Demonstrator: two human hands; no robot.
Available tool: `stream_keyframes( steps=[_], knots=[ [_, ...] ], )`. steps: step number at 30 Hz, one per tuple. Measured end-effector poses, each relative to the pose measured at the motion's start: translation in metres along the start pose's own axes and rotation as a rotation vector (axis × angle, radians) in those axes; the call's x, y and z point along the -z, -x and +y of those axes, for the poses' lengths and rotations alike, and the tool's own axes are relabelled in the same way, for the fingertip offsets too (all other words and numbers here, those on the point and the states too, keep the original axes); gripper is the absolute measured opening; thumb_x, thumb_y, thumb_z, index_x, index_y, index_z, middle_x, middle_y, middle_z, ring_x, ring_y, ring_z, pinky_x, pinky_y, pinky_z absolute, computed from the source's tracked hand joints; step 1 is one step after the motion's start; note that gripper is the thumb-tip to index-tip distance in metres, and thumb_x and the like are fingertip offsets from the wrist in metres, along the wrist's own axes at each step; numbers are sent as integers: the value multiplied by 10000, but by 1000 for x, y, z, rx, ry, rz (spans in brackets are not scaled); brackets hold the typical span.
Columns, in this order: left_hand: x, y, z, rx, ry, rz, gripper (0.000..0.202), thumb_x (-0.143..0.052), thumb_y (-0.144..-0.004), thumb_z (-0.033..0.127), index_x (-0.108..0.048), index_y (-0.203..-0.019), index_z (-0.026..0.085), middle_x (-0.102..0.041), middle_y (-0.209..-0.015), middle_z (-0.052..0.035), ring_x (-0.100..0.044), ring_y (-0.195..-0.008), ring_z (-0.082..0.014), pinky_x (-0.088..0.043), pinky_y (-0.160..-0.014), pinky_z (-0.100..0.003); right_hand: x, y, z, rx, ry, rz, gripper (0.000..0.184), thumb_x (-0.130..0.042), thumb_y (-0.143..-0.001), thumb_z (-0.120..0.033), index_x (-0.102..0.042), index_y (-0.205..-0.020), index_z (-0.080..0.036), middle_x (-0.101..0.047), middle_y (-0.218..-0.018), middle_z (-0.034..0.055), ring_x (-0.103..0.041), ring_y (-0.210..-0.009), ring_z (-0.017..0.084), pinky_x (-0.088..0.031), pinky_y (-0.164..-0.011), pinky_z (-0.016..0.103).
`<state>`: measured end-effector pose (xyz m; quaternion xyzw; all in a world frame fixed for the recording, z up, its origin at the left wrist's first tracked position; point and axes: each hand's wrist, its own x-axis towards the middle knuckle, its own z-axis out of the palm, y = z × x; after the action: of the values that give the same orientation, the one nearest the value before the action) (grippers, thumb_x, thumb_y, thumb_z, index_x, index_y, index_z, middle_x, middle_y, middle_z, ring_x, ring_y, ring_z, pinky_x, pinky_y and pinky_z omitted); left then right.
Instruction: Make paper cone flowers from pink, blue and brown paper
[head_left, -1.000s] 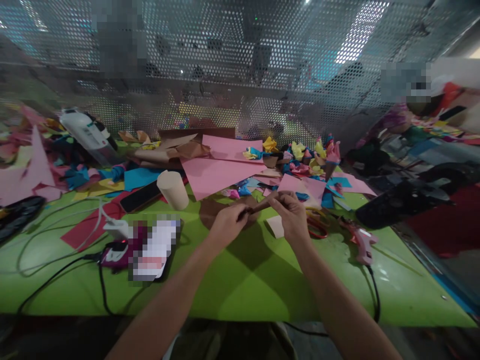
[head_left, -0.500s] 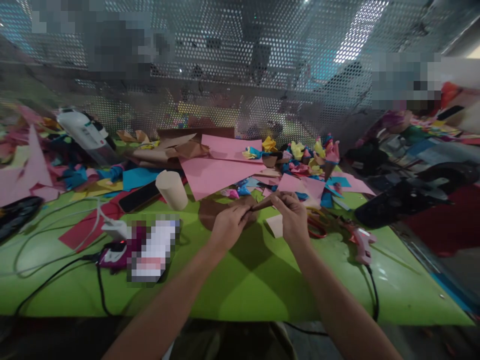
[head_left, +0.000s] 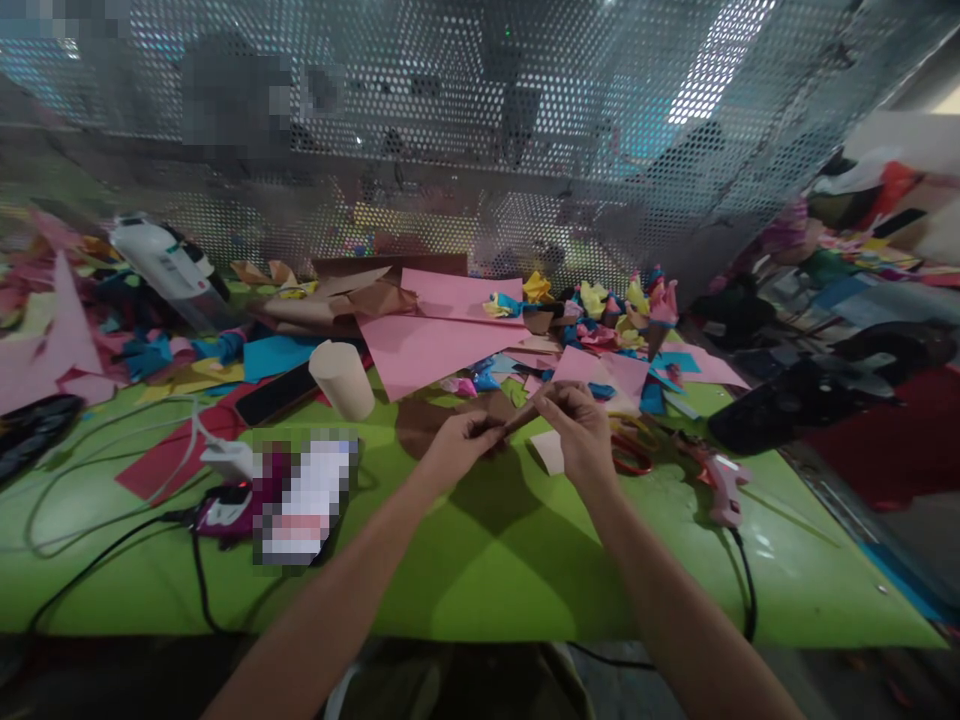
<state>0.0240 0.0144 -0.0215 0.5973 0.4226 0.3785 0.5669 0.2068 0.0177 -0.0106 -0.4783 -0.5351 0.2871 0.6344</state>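
Note:
Between my two hands is a narrow rolled or folded strip of brown paper [head_left: 520, 416], slanting up to the right above the green table. My left hand [head_left: 457, 445] pinches its lower left end. The fingers of my right hand [head_left: 581, 425] close on its upper right end. Beneath and behind my left hand lies more brown paper [head_left: 416, 428]. A small cream paper piece [head_left: 551, 452] rests beside my right wrist. Just right of that hand are scissors [head_left: 631, 450] with red and yellow handles.
A pink glue gun [head_left: 726, 490] lies right, its cord off the front edge. Left are a phone [head_left: 307, 505], a purple power strip [head_left: 225, 512], cables and a cream paper roll [head_left: 342, 380]. Pink paper sheets [head_left: 442, 345] and crumpled paper flowers [head_left: 600, 305] line the back before a perforated metal screen.
My left hand has shifted slightly along the brown paper strip, its fingers a little more raised. My right hand keeps its pinch, moved only slightly.

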Motion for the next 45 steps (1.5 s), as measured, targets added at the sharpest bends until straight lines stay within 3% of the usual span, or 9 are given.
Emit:
stream_keyframes(
  steps=[4,9,15,19,24,28,35,38,45],
  knots=[
    [0,2,2,-79,-214,46,133,-588,-842,212,-707,-818,157,-682,-734,-19,-613,-687,-161,-481,-673,-268,0,2,1,30,55,40,271,-770,-755,-377,-598,-609,-226,-596,-782,9,-535,-826,206,-426,-769,334],
    [-6,7,3,-279,-569,138,254,-506,-887,111,-719,-1004,186,-751,-1017,-73,-679,-941,-224,-531,-871,-345,1,4,1,69,108,114,307,-735,-796,-366,-539,-608,-224,-566,-776,1,-522,-822,196,-425,-791,335],
    [-12,8,0,-362,-784,119,214,-527,-974,265,-678,-1095,172,-728,-1010,-105,-688,-921,-250,-564,-815,-365,-2,6,-2,78,121,163,342,-716,-818,-375,-497,-602,-226,-529,-754,-4,-497,-802,189,-422,-775,328],
    [-11,7,-6,-410,-836,155,231,-530,-953,160,-678,-1129,183,-741,-1035,-94,-702,-912,-232,-571,-831,-360,-3,6,-1,32,57,168,355,-737,-794,-395,-502,-591,-224,-526,-754,-2,-492,-789,188,-420,-764,329],
    [-6,6,-9,-419,-778,217,227,-519,-950,149,-708,-1071,182,-761,-1003,-86,-715,-885,-218,-580,-840,-352,-3,2,1,-13,-5,109,347,-736,-783,-434,-537,-593,-223,-547,-738,-2,-495,-776,187,-418,-754,329],
    [-1,5,-4,-294,-684,227,258,-500,-940,140,-720,-1071,179,-769,-1065,-95,-714,-982,-238,-558,-933,-380,-1,1,-2,-1,23,61,299,-744,-759,-440,-585,-616,-231,-551,-748,2,-507,-769,190,-424,-713,318],
    [-1,5,4,-243,-489,53,472,-564,-946,328,-550,-1400,201,-603,-1440,-129,-554,-1335,-297,-422,-1131,-454,-3,10,-8,71,151,-99,295,-735,-789,-372,-555,-600,-234,-565,-751,5,-535,-803,204,-442,-733,331],
    [-4,4,2,-188,-369,-25,535,-584,-931,318,-503,-1444,190,-627,-1408,-138,-570,-1317,-296,-427,-1125,-450,-7,14,-12,80,151,-192,270,-762,-775,-385,-607,-616,-232,-593,-805,21,-562,-813,210,-465,-729,339],
    [-3,4,5,-124,-124,-9,518,-566,-932,289,-507,-1435,184,-604,-1436,-119,-537,-1344,-274,-399,-1148,-425,0,9,-12,126,156,-276,194,-803,-762,-398,-782,-916,-281,-634,-1108,74,-599,-1030,263,-508,-841,397]
  ],
)
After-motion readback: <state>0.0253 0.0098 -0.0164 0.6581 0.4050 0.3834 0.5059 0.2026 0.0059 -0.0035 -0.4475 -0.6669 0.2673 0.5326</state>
